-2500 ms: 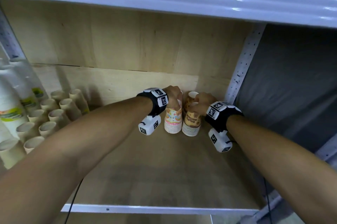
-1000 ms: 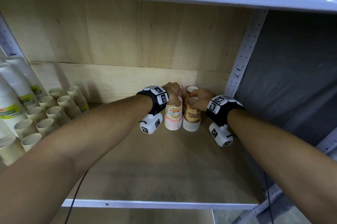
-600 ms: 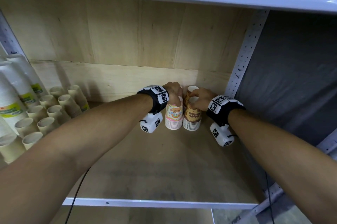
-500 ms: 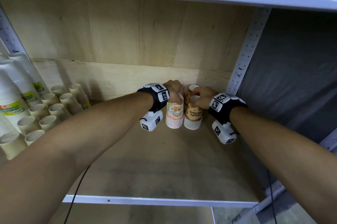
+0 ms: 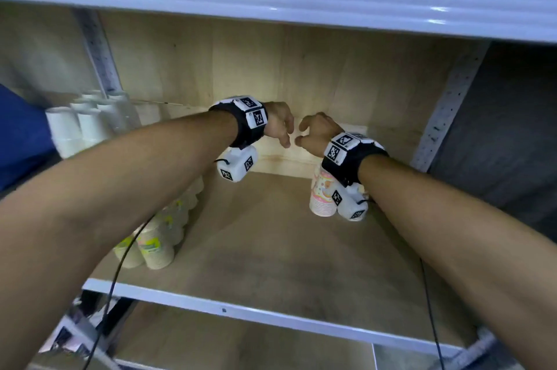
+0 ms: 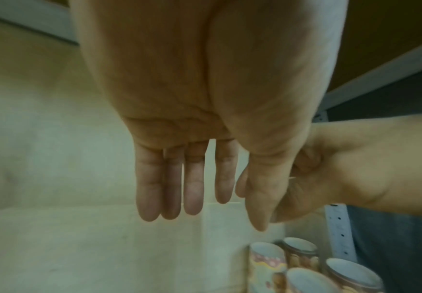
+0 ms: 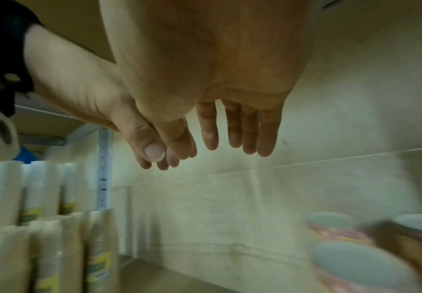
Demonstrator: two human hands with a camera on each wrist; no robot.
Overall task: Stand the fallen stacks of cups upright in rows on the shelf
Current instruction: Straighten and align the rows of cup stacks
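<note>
Both the left hand (image 5: 278, 125) and the right hand (image 5: 316, 134) hang loose-fingered and hold nothing, above the patterned cup stacks (image 6: 313, 265); these stand upright in the shelf's (image 5: 271, 249) right back corner. Best to draw both hands straight up and back, so no wrist clips a rim.

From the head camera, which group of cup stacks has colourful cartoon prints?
The patterned cup stacks at the shelf's right rear corner, below the right hand; the left-side stacks are plain beige with yellow-green labels.
</note>
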